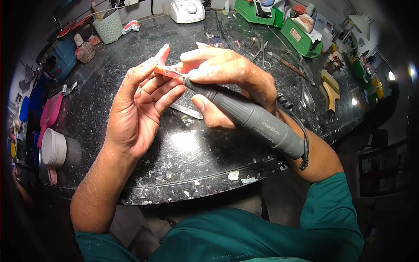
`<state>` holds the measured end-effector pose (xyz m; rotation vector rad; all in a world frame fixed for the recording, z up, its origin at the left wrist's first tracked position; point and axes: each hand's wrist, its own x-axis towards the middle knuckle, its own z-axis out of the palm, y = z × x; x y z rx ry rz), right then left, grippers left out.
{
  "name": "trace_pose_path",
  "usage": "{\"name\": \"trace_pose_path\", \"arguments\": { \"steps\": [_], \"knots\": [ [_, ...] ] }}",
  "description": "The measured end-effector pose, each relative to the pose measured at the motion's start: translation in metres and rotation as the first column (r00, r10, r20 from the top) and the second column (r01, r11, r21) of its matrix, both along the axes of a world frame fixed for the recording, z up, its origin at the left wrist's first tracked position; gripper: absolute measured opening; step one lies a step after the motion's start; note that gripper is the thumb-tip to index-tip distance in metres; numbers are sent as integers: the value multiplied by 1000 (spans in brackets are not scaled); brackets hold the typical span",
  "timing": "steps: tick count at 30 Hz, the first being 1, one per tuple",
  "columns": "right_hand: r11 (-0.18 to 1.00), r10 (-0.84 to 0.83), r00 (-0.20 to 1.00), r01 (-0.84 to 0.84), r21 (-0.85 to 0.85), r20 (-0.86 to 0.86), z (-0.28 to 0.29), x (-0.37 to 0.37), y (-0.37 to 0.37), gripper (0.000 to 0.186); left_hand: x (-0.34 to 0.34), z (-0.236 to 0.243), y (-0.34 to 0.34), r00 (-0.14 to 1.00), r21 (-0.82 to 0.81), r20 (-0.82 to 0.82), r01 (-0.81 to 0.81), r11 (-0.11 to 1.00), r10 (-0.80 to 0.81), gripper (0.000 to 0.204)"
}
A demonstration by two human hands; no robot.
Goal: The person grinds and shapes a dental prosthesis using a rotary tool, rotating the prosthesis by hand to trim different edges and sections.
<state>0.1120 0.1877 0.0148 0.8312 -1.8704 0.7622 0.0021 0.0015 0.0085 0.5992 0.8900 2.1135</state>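
Note:
My left hand [135, 109], palm turned up at the middle of the head view, pinches a small pink dental piece [168, 71], apparently a denture, between thumb and fingertips. My right hand [235, 70] grips a thick dark grey rotary handpiece [248, 114], tilted down to the right, with a coiled cord [286, 102] behind it. Its thin tip reaches the pink piece; whether it touches is too small to tell. A flat pale metal tool [187, 111] lies on the bench beneath my hands, partly hidden.
On the dark speckled bench [166, 179] are green bins [301, 39], scissors [264, 59], knives [288, 65] and a brush [330, 94] to the right. A white machine [187, 11] and a basket [106, 27] stand behind; a white tub [53, 146] and pink tray [50, 109] are left.

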Motion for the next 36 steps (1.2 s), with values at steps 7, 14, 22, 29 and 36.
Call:
{"name": "trace_pose_path", "arguments": {
  "steps": [7,14,22,29,36],
  "knots": [
    [999,13,1000,-13,-41,19,0,0,-1,46,-2,-3,-1,1000,15,-10,22,1000,-22,59],
    [999,-16,1000,16,-35,3,-2,-1,-1,45,-2,-2,-1,998,42,-5,64,997,-64,60],
    [999,-30,999,31,22,-27,1,1,-1,45,-3,-3,-2,997,74,-12,77,994,-76,65],
    [994,-106,992,108,27,-65,-1,-1,-1,49,0,-2,0,998,70,-5,66,995,-66,48],
    [991,-130,988,126,-47,-86,0,-2,-9,37,-1,-6,-4,997,99,28,65,993,-68,33]
  ]
}}
